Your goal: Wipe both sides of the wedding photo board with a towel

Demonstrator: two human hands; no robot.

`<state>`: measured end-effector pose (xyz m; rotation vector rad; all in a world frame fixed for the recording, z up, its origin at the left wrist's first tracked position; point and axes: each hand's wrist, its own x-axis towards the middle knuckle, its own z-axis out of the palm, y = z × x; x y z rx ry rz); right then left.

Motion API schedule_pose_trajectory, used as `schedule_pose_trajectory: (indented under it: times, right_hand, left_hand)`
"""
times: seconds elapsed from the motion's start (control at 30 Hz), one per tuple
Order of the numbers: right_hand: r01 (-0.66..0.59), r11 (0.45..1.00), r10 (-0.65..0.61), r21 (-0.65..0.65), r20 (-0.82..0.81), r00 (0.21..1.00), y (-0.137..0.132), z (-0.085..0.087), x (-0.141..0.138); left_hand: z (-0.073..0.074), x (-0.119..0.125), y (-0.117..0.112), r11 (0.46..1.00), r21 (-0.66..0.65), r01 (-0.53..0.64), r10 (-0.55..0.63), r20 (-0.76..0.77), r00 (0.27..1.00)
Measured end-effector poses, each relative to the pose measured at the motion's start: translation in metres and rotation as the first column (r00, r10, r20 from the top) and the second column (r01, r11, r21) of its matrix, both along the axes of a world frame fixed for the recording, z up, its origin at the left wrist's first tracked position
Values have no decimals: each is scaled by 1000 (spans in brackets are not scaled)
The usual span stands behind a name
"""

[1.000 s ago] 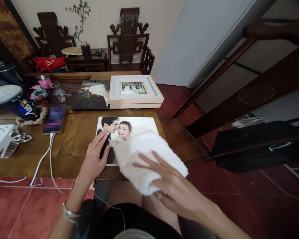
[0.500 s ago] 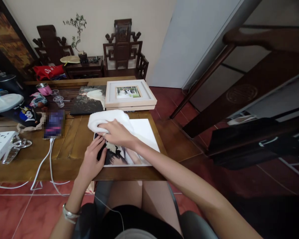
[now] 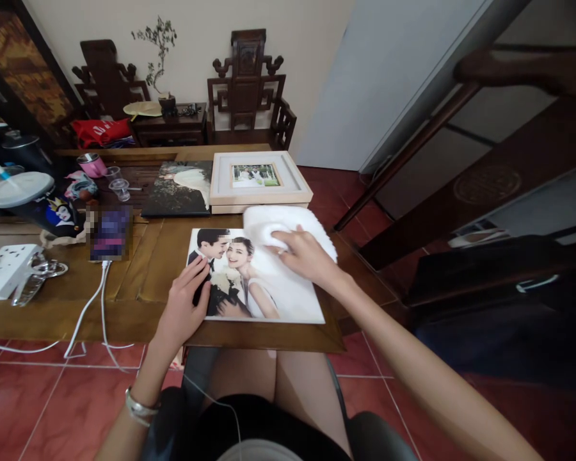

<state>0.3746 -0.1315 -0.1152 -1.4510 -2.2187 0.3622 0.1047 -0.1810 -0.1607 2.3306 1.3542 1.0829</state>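
A printed photo panel (image 3: 259,298) of a couple lies flat at the front edge of the wooden table. My left hand (image 3: 189,294) rests on the panel's left edge with its fingers stretched out, and a silver bangle circles that wrist. In my right hand (image 3: 304,253) a white cloth (image 3: 264,221) is bunched between thumb and fingers, pressed on the panel's upper right corner. Part of the cloth hangs past the panel's far edge and covers that corner.
Behind the panel stand a light wooden picture frame (image 3: 292,173) and a dark photo panel (image 3: 175,195). To the left are a phone (image 3: 109,234) on a white cable (image 3: 84,310), a power strip (image 3: 12,269), a lidded tumbler (image 3: 52,205) and a pink cup (image 3: 92,164).
My right hand has swept the cloth from the panel's upper left to its upper right, uncovering the couple's heads. My left hand stays at the left edge. The view has shifted slightly.
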Motion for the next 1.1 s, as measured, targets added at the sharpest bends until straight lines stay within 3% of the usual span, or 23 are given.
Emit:
schedule_pose_trajectory:
  times: [0.1,0.23,0.33,0.43,0.53,0.73,0.83,0.9,0.97,1.1]
  right_hand:
    - [8,999,-9,48,31,999,-17,-10,20]
    - [-92,990,84,107,84,993,-74,-18,21]
    - [-201,975,198,92,42,979,-123,-12,11]
    - [-273,961,273,40,9,962,-144,-3,5]
    - [-263,965,262,26,34,965,-126,-1,7]
    - [-90,993,83,78,92,992,-33,-15,17]
    - [-24,997,20,74,51,998,-4,-18,19]
    - [-16,997,12,77,49,999,-2,-19,20]
    - [-47,994,40,94,76,996,-17,-20,19]
    - [-144,979,131,142,103,986,-81,-23,15]
  left_hand:
    - [2,0,0,1000,-6,-1,1,1,1000]
    - [5,0,1,1000,-26,-7,7,7,1000]
    - [7,0,0,999,-44,-13,13,15,1000]
    - [9,0,0,998,-55,-22,22,5,1000]
    - [9,-1,0,998,-53,-21,21,-2,1000]
    - [8,-3,1,998,-65,-10,11,23,1000]
    - [8,-3,2,997,-77,-24,25,20,999]
    - [8,-2,2,996,-82,-30,31,16,999]
    - [8,-2,2,996,-82,-33,35,20,999]
    - [7,-2,1,997,-74,-38,39,17,999]
